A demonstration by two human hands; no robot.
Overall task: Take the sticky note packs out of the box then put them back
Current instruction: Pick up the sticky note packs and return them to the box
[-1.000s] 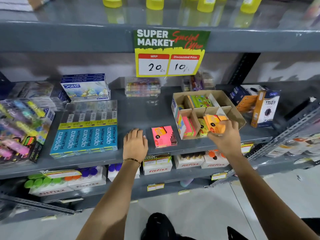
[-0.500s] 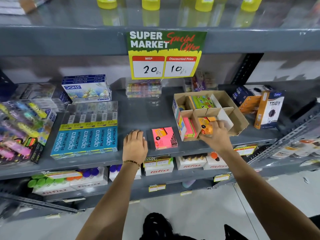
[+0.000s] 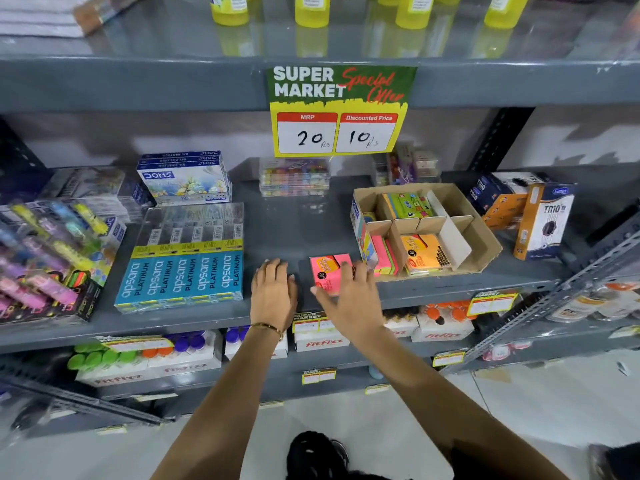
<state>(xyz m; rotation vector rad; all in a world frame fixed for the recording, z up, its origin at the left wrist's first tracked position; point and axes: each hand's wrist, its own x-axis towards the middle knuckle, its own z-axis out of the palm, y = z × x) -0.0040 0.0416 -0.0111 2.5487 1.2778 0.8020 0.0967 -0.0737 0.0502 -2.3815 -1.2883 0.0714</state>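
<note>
A brown cardboard box (image 3: 481, 233) with dividers stands on the grey shelf. An orange sticky note pack (image 3: 427, 258) lies in its front middle compartment, pink and green packs (image 3: 382, 259) stand in the front left one, and a green pack (image 3: 408, 205) lies in the back. A pink sticky note pack (image 3: 327, 270) lies on the shelf left of the box. My right hand (image 3: 349, 299) hovers over the pink pack's near edge with fingers spread, holding nothing. My left hand (image 3: 273, 292) rests flat on the shelf, left of the pink pack.
Blue Apsara pencil boxes (image 3: 183, 271) lie left of my left hand, highlighter packs (image 3: 45, 258) at far left. Doms boxes (image 3: 185, 178) and clear crayon cases (image 3: 294, 176) sit at the back. Trio boxes (image 3: 540, 220) stand right of the cardboard box. A price sign (image 3: 341, 110) hangs above.
My right hand let go of the orange pack in the box's front middle compartment and moved left to the pink pack on the shelf. My left hand stayed put.
</note>
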